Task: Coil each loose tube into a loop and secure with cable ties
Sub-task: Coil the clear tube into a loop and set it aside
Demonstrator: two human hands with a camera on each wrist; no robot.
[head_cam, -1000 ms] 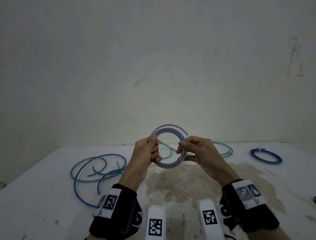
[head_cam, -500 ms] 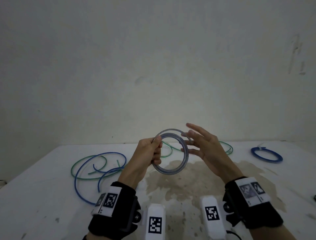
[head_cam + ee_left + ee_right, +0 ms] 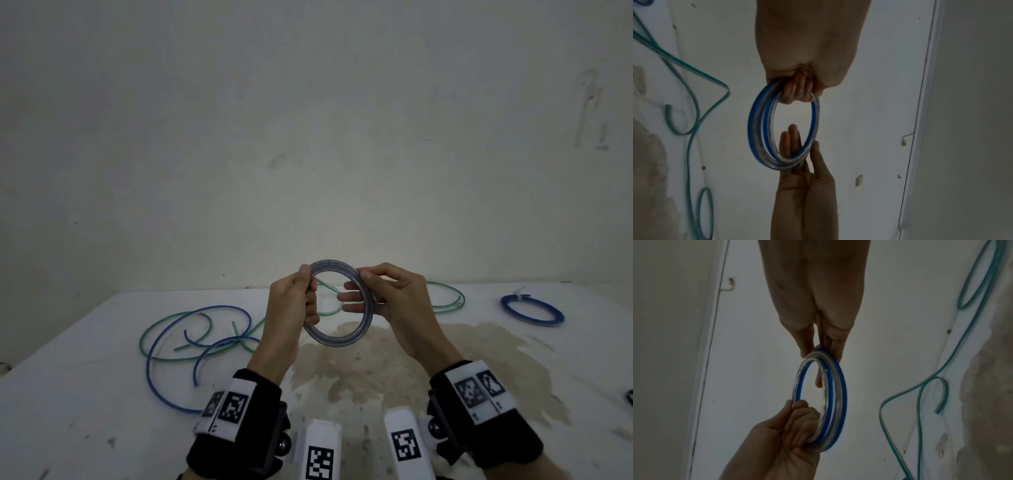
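A clear tube with a blue stripe, wound into a coil [image 3: 337, 341], hangs upright in the air above the white table [image 3: 68, 394]. My left hand [image 3: 294, 301] grips the coil's left side with fingers curled round the strands [image 3: 797, 92]. My right hand [image 3: 394, 294] pinches the right side, thumb outside the ring and straight fingers reaching through it [image 3: 818, 337]. In the wrist views the coil [image 3: 756, 129] [image 3: 840, 386] shows several turns lying close together. No cable tie shows on it.
A loose blue tube [image 3: 150, 359] and a loose green tube [image 3: 171, 318] sprawl tangled on the table's left. Another green tube [image 3: 452, 301] lies behind my right hand. At far right lies a blue coil [image 3: 531, 310] with a white tie. A brownish stain [image 3: 376, 370] covers the table's middle.
A second ago both hands held the coil. Half a second ago my right hand had let go, fingers spread. Now it pinches the coil's right side again; the left hand kept its grip.
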